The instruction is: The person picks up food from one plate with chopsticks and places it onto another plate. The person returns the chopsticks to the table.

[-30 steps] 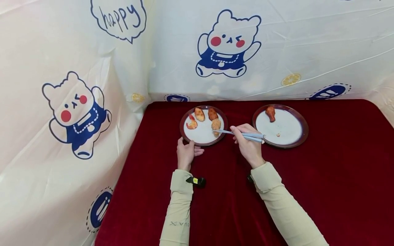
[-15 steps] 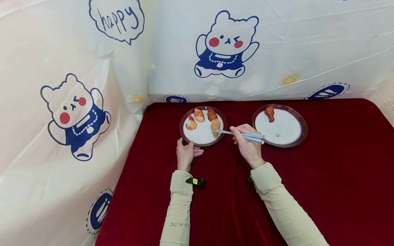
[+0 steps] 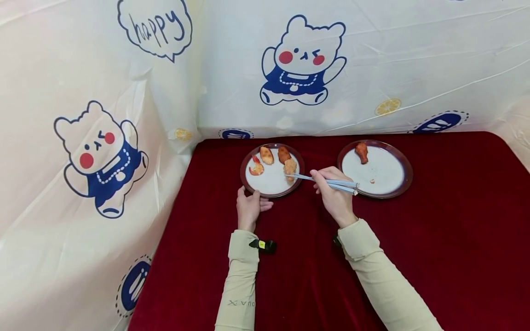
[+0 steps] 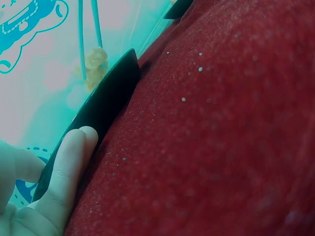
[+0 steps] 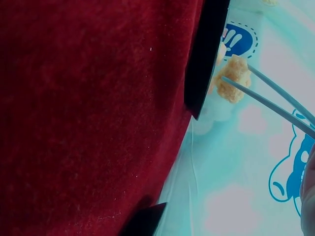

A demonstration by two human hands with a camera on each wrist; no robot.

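Note:
The left hand [image 3: 249, 209] grips the near rim of the left plate [image 3: 268, 183], which is white with a dark brown rim. In the left wrist view, fingers [image 4: 69, 160] lie against the plate's dark outer side. The right hand [image 3: 334, 195] holds a pair of pale blue chopsticks [image 3: 304, 177] whose tips are at a golden breaded piece of fried chicken [image 3: 290, 168]. From the right wrist view, one tip is on each side of the breaded piece [image 5: 234, 81]. Whether this piece touches the plate, I cannot tell. A shrimp [image 3: 256, 169] and two browned pieces, one light [image 3: 267, 155], one dark [image 3: 284, 154], lie there too.
A second dark-rimmed white plate [image 3: 385, 172] stands to the right, with a reddish-brown drumstick [image 3: 362, 152] and a small crumb [image 3: 372, 181] on it. A dark red velvet cloth [image 3: 298, 266] covers the table. Behind hangs a printed curtain [image 3: 232, 69].
The head view drifts slightly. Both hands and both plates keep nearly the same places, and the chopstick tips stay at the breaded piece.

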